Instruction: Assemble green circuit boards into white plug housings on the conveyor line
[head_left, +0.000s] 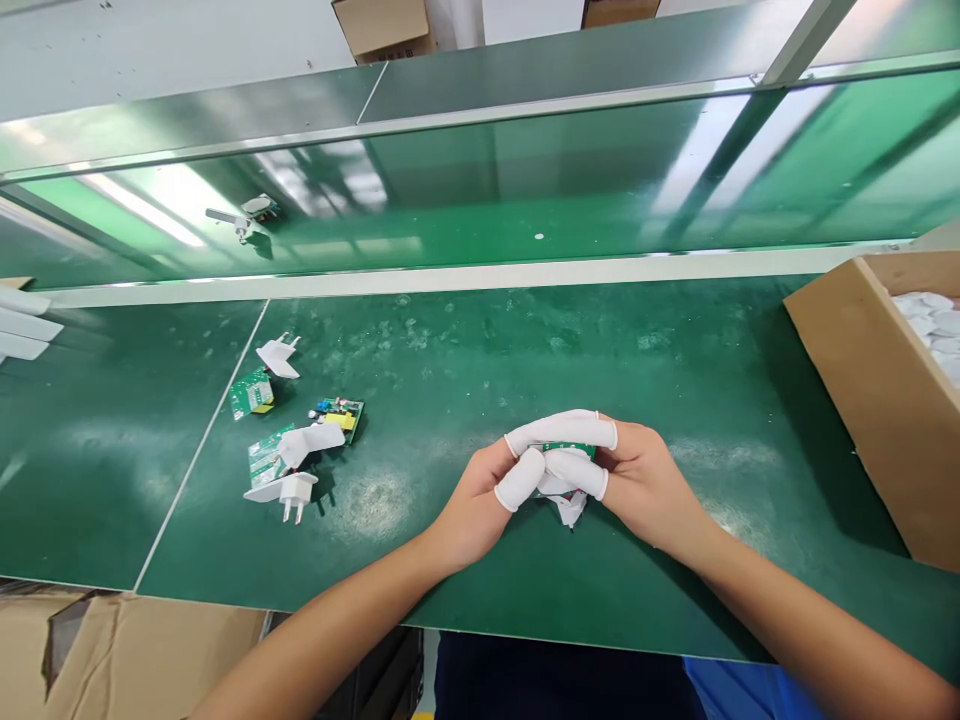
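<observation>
My left hand [480, 500] and my right hand [645, 485] meet over the middle of the green bench [600, 360]. Both are closed together on a small green circuit board with a white plastic plug part [568, 500], mostly hidden under the fingers. White finger cots cover the thumbs and forefingers. To the left lie several loose green circuit boards [251, 392] and white plug pieces with metal pins [289, 490].
An open cardboard box [862, 390] holding white parts stands at the right edge. A green conveyor belt [525, 190] runs behind the bench, with a small white part [251, 212] on it. White parts [22, 325] lie at far left. A carton [120, 650] sits below.
</observation>
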